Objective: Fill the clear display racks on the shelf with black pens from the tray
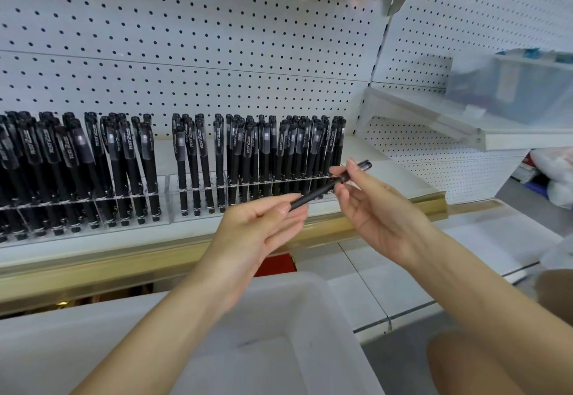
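Along the front edge of the shelf, the left rack and right rack hold black pens. The left hand pinches one pen by its lower end; the right hand pinches near its cap. The tray sits below.
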A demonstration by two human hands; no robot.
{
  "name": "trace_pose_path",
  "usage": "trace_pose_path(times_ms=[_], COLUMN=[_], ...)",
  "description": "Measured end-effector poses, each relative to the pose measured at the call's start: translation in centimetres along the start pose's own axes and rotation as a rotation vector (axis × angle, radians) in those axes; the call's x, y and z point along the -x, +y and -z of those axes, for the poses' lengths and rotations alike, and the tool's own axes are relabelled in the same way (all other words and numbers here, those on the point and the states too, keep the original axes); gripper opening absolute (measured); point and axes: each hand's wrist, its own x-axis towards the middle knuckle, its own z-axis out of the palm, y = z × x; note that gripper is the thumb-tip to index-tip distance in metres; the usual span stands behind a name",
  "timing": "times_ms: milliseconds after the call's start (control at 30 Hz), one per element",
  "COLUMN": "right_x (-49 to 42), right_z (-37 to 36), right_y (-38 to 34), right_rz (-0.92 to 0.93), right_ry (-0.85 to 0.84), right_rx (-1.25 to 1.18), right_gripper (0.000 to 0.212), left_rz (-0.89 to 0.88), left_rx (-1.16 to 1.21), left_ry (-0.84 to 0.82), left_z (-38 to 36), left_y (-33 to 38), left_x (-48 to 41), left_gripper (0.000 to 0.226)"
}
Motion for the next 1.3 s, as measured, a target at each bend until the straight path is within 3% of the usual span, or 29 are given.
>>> trace_pose_path(times_ms=[67, 167, 300, 400, 533, 800, 900, 1100, 1300], right_x=[-0.2, -0.4, -1.9, -3.9, -6.1, -8.1, -8.5, -9.7, -10.3], right_z=[-0.3, -0.4, 0.8, 2.1, 2.7, 3.0, 3.0, 2.7, 2.0], right_y=[0.1, -1.2, -5.5, -7.4, -7.7, -6.7, -5.9, -5.7, -6.7], right_rz=[0.080, 0.353, 0.766, 0.798, 0.816, 0.756, 0.711, 0.786, 0.681], right_ry=[0.035, 0.104, 0.182, 0.180, 0.099, 0.001, -0.064, -0.040, -0.121], right_rx=[0.054, 0.360, 0.793, 0.900, 1.024, 1.169, 1.235, 1.375, 1.526], right_gripper=[0.017, 0.013, 0.039, 0.037, 0.033, 0.024, 0.033, 0.053, 0.044], left_rz=[-0.064, -0.215, -0.565, -0.734, -0.610, -0.264, -0.287, -0.330, -0.332], left_rx=[-0.209, -0.592, -1.094, -1.504, -1.925, -2.059, -2.051, -2.053, -2.063], left_ry=[0.000, 0.020, 0.110, 0.129, 0.029, -0.110, -0.111, -0.102, -0.106], left_z=[-0.4, -0.5, -1.2, -2.5, -3.4, -3.6, -3.3, -3.0, -3.3], left_y=[-0.2, 0.1, 4.3, 7.5, 8.0, 7.1, 6.8, 6.6, 6.7], left_x=[-0.1, -0.7, -2.4, -4.8, -9.1, -12.8, -13.2, -13.5, -13.3], left_gripper=[0.024, 0.023, 0.025, 0.042, 0.072, 0.075, 0.065, 0.056, 0.062])
